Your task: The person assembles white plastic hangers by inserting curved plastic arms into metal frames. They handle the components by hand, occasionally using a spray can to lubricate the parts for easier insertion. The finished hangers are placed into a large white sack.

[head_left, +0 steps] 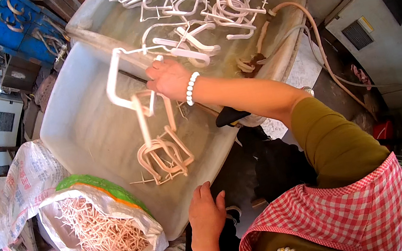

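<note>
My right hand point(170, 79), with a white bead bracelet at the wrist, reaches over the divider between two water-filled tub sections. Its fingers are closed on a pale pink bent frame piece point(111, 82), which hangs over the near section. Below it, more pale pink curved pieces point(166, 155) with thin prongs sit in the water. A tangled heap of similar pieces point(229, 6) lies in the far section. My left hand point(208, 210) is beside the tub's point(62, 103) near edge, fingers stretched and thumb apart, holding nothing.
At lower left an open woven sack point(155, 234) holds many thin pinkish sticks point(104, 229). Plastic bags point(33, 169) stand behind it. A hose point(323, 46) runs over the tub's right rim. Grey cabinets point(377, 32) stand at the right, a blue box point(15, 29) at upper left.
</note>
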{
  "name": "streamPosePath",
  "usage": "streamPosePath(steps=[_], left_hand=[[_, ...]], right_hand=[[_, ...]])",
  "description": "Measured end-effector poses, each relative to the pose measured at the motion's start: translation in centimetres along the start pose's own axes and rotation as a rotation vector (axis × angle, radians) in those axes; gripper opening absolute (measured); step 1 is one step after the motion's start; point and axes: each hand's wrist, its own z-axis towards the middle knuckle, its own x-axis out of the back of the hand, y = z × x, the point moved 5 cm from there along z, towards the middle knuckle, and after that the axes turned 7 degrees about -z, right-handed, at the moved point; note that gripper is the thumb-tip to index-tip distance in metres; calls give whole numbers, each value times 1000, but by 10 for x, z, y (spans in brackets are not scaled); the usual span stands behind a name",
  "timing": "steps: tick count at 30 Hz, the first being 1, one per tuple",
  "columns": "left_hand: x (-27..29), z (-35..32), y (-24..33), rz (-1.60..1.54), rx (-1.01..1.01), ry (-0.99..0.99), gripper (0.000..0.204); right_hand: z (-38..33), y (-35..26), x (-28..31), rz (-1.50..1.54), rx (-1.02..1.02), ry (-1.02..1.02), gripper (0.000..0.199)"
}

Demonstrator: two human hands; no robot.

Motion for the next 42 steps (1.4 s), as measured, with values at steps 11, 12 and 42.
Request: streamPosePath(steps=[11,12,42], left_hand=[[-1,-1,3,7,-17,-26,39],[-2,0,5,11,-25,-38,39],[-10,2,-2,177,34,-89,41]], right_hand=[[-61,-140,60,466,444,173,11],[-71,-140,42,461,451,86,10],[-76,-153,72,499,570,211,11]])
